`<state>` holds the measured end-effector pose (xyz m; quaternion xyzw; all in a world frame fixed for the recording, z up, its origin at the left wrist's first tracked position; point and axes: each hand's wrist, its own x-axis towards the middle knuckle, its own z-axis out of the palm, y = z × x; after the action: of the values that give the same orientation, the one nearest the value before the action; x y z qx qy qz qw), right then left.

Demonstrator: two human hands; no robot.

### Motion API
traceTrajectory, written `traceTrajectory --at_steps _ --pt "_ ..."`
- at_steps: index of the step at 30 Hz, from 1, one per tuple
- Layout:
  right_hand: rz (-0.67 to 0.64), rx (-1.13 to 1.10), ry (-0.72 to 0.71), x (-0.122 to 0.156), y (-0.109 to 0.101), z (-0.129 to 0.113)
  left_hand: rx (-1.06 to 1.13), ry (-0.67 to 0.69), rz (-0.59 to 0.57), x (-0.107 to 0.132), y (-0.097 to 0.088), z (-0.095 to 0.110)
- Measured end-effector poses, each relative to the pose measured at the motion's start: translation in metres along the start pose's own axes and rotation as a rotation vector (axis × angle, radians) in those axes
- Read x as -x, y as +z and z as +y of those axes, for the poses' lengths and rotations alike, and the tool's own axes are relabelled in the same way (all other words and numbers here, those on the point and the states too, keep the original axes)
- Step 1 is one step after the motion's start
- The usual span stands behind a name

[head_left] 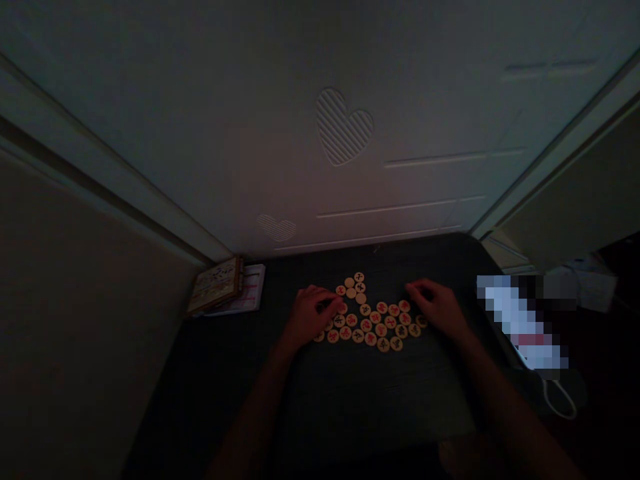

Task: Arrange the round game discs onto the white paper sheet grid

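Note:
Round wooden Chinese chess pieces [366, 325] with red or black characters lie side by side on the dark table. At the left of the group is my left hand [311, 312], its thumb and forefinger brought together right at a red-marked piece [343, 309]; whether they grip one is hidden. My right hand [436, 303] is at the group's right end, fingers curled and thumb against forefinger. Anything inside that pinch is too dark to see. Just below it, a piece [421, 321] is partly covered by the hand. Farther back, a few pieces [351, 293] show blank faces.
Stacked books or boxes [217, 287] lie on papers [253, 290] at the table's back left corner. A pale panel [310, 180] with heart reliefs rises behind the table [350, 407]. On the right are a bright blurred-out object [525, 327] and a white cord loop [560, 403].

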<state>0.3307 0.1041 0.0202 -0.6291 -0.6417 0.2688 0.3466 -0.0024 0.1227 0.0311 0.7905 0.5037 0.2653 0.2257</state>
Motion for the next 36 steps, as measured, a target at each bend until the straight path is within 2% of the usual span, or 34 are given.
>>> traceTrajectory --at_steps 6,22,36 --pt "0.000 -0.002 -0.006 0.000 0.001 0.000 0.022 -0.044 0.018 0.000 -0.001 0.000" --pt "0.007 -0.014 0.004 0.001 -0.001 -0.005 0.028 -0.051 -0.025 0.003 -0.003 0.000" --pt "-0.003 -0.007 0.008 0.001 -0.003 -0.009 0.155 0.033 -0.050 0.009 -0.007 0.010"
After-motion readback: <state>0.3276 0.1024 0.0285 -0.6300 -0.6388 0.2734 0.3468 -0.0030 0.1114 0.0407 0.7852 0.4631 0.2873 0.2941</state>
